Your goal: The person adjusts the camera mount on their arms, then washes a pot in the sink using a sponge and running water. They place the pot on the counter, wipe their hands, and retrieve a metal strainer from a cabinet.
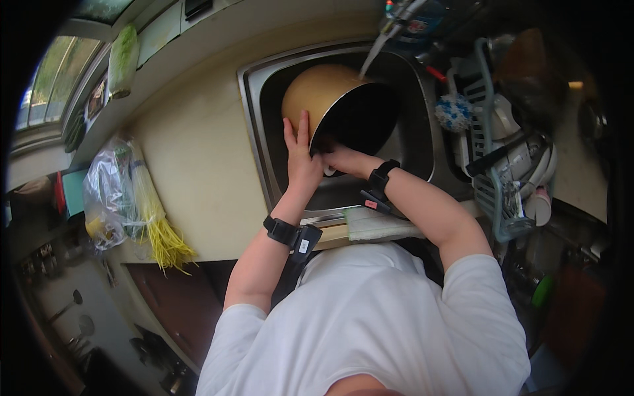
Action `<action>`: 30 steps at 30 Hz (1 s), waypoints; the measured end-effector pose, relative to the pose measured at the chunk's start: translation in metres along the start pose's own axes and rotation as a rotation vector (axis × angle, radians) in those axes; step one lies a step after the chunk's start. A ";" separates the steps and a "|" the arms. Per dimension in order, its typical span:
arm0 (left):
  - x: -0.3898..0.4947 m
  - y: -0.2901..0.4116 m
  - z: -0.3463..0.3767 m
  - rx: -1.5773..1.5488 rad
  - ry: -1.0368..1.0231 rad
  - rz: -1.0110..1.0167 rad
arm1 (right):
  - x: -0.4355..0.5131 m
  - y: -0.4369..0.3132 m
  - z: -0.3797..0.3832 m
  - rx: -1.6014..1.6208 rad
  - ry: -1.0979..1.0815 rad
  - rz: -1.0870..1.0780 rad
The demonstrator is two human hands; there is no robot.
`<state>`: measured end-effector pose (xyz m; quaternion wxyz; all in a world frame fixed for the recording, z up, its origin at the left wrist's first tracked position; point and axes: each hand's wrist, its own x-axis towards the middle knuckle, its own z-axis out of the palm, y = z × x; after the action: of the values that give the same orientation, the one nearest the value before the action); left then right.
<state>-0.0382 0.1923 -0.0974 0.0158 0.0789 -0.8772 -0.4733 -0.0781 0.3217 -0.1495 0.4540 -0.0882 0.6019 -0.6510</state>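
A deep pot (322, 91), gold outside and dark inside, is tilted on its side in the stainless steel sink (250, 99). My left hand (303, 158) holds it at the near side of the rim, two fingers spread up the gold wall. Just inside the rim is my right hand (342, 157), its fingertips lost in the dark interior, so whether they hold anything is hidden. A small white piece (329, 171) shows beneath my hands; I cannot tell what it is. Running water (369, 62) from the faucet (403, 17) falls onto the pot's far side.
A grey-blue dish rack (488, 119) with dishes and a black-handled utensil stands right of the sink, a blue-and-white scrubber (454, 112) beside it. A folded cloth (379, 225) lies at the front edge. Bagged produce (111, 193) and yellow chives (158, 222) lie left.
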 end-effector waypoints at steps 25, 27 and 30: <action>0.000 -0.003 -0.013 0.160 -0.001 0.071 | -0.066 -0.045 -0.120 -0.358 1.041 -0.601; -0.001 -0.001 -0.016 0.195 0.011 0.094 | -0.062 -0.062 -0.146 -0.252 1.139 -0.536; -0.002 0.000 -0.023 0.243 0.064 0.144 | -0.063 -0.069 -0.167 -0.239 1.198 -0.551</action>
<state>-0.0339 0.1736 -0.0850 0.0681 0.0324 -0.9305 -0.3583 -0.1861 0.4735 -0.1063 -0.1545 0.0884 0.7732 -0.6086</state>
